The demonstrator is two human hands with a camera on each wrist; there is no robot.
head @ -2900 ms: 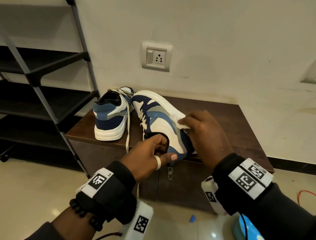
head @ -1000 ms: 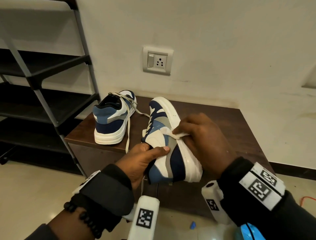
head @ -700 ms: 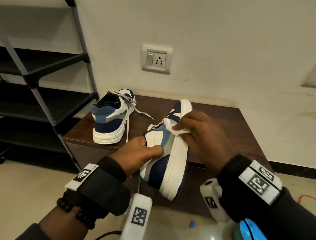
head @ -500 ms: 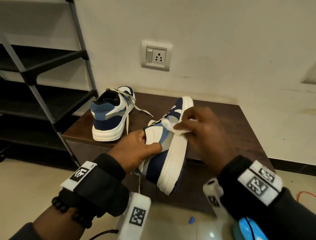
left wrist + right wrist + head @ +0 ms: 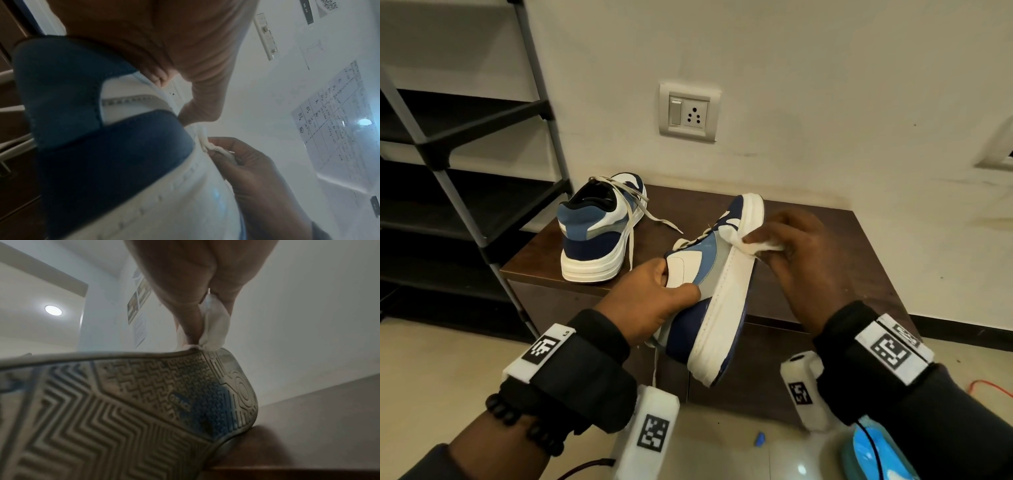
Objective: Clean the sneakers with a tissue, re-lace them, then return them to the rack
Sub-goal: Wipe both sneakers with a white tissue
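I count one rack (image 5: 458, 144) at nine o'clock, two sneakers, one standing on the cabinet (image 5: 859, 246), the other sneaker (image 5: 709, 291) tilted, my left hand (image 5: 650, 301) gripping its collar, my right hand (image 5: 804, 257) pinching one tissue (image 5: 743, 240) against its side.

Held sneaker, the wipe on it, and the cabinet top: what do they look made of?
Held sneaker: smooth leather-like panels, probably synthetic; white sidewall and patterned tread look like moulded rubber.
Wipe: soft, crumpled white tissue paper, bunched in the right hand.
Cabinet top: dark brown wood-look board, slightly glossy; solid or laminate, unclear.
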